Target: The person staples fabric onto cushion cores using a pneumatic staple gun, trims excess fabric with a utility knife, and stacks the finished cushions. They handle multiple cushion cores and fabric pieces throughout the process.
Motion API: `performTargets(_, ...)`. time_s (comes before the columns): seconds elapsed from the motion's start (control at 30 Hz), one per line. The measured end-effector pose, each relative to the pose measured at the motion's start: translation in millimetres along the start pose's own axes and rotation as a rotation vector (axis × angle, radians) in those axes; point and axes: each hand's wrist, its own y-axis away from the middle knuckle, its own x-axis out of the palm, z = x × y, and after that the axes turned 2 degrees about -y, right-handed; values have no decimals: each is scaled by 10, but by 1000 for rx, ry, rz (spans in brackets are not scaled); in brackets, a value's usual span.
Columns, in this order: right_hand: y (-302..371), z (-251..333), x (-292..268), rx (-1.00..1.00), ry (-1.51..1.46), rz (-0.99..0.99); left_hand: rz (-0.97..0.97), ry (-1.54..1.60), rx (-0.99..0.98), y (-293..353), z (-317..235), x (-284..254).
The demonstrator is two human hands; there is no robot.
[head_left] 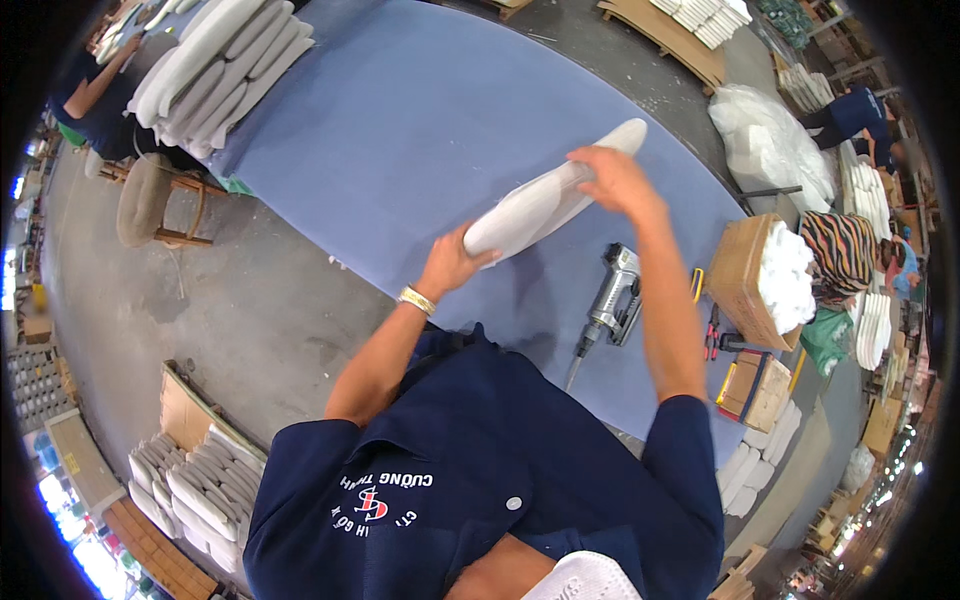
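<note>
Above the blue tabletop (400, 120) I hold a long white padded cushion panel (530, 212), tilted with its far end up to the right. My left hand (455, 262) is closed round its near left end. Toward the far right end, my right hand (612, 180) grips the upper edge, thumb and fingers over it. The panel's underside is hidden from here. A silver air staple gun (612, 290) lies on the table near my right forearm, its narrow end toward me.
A cardboard box (745, 270) of white stuffing stands at the right edge, with red-handled pliers (711, 335) and a small open box (755, 390) nearby. White pads (220, 80) are stacked far left, beside a stool (145, 200) and another person (95, 100).
</note>
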Motion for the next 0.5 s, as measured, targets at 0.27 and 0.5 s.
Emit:
performTargets(0.27,462,125,745,263,-469,-605,64,-145,171,-27,-219,127)
performTargets(0.5,321,957,1094,120,-364,-708,169,-550,197,-370,-547,288)
